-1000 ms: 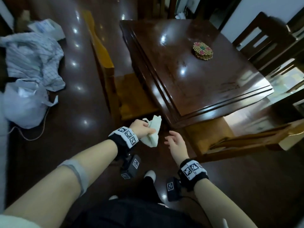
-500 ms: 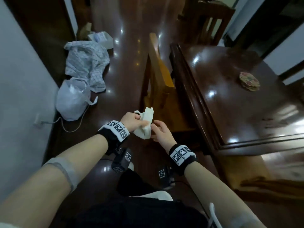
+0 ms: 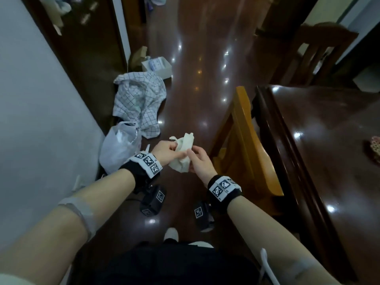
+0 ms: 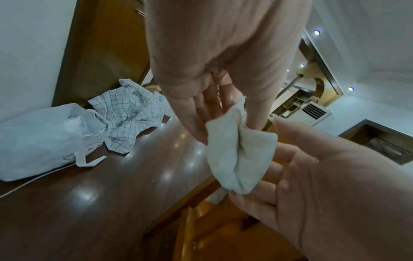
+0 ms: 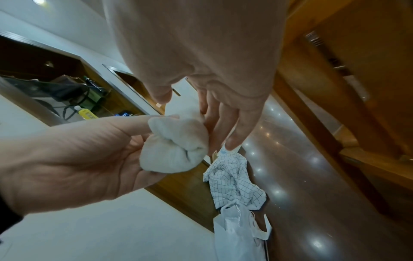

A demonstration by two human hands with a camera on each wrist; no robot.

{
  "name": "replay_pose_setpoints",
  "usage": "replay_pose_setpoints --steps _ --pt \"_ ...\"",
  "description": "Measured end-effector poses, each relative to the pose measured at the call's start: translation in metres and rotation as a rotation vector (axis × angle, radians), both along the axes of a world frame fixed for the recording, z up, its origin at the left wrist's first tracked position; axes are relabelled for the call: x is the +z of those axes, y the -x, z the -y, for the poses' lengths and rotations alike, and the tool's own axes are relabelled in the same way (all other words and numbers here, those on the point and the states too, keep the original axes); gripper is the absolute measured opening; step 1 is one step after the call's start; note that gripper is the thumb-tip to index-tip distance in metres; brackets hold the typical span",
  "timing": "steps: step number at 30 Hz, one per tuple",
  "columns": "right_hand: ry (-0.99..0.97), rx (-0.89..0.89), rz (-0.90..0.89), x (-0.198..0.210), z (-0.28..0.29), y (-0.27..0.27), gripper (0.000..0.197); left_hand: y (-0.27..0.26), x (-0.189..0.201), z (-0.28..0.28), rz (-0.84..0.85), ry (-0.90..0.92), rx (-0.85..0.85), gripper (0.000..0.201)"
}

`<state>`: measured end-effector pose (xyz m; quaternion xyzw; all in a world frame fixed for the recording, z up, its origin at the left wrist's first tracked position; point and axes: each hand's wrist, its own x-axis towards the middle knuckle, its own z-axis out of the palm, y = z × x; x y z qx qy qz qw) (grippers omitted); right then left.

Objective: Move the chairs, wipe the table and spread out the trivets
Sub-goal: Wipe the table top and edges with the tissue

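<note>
Floor [image 3: 197,83]: dark, glossy wood; ceiling lights reflect in it as rows of bright spots.
Wall [image 3: 37,112]: pale, along the left side, with a dark wooden door frame at its far end.
Table [image 3: 329,140]: one, dark polished wood, at right; its moulded edge runs beside the chairs.
Chairs: two visible. One light-wood chair [image 3: 246,140] stands against the table's near-left edge; one dark chair [image 3: 316,52] stands beyond the far end.
Trivets [image 3: 375,148]: a coloured stack at the right frame edge, on the table; count cannot be told.
Cloth [image 3: 183,153]: one, white, bunched, held above the floor, left of the light chair.
Left hand [image 3: 166,151]: fingers pinch the cloth's upper part.
Right hand [image 3: 200,161]: thumb and fingertips grasp the cloth's lower fold.
Floor items: one checked fabric [image 3: 139,103], one white plastic bag [image 3: 119,149], one small box [image 3: 157,65].
</note>
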<state>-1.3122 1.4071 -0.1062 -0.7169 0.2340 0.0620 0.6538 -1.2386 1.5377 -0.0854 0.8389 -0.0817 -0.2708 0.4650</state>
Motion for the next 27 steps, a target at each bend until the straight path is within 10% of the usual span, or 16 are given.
replay_pose_setpoints --steps 13,27 --pt "0.166 0.032 -0.064 0.001 0.04 -0.223 0.058 -0.253 -0.003 0.038 -0.046 0.005 -0.271 0.022" --pt "0.152 -0.61 -0.07 0.0 0.129 -0.396 0.061 -0.458 -0.01 0.196 -0.056 0.006 -0.673 0.024"
